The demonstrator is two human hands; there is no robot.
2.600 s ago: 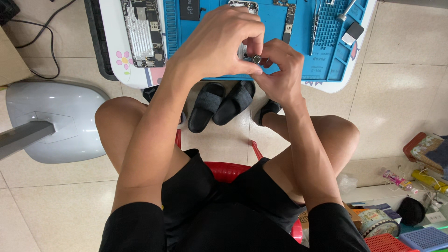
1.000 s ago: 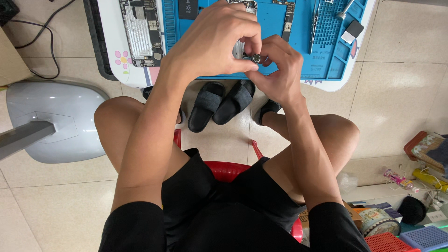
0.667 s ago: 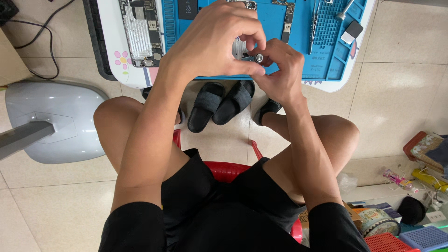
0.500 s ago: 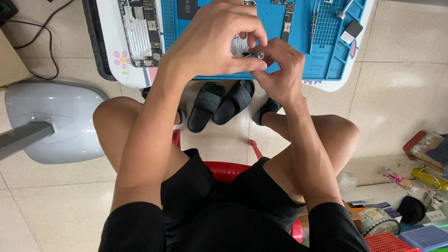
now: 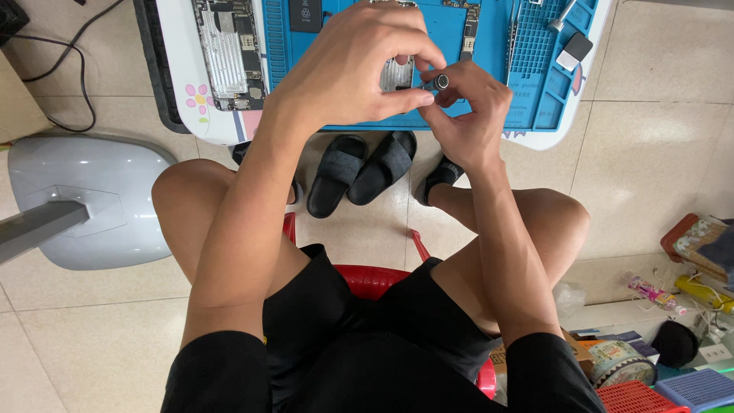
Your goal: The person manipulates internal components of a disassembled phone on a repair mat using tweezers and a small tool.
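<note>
Pinching small metal part (image 5: 397, 74) — both hands: left (image 5: 355, 65), right (image 5: 466, 111) — maybe camera module.

Single head camera, looking steeply down, close over lap and blue mat (image 5: 489, 46).
</note>
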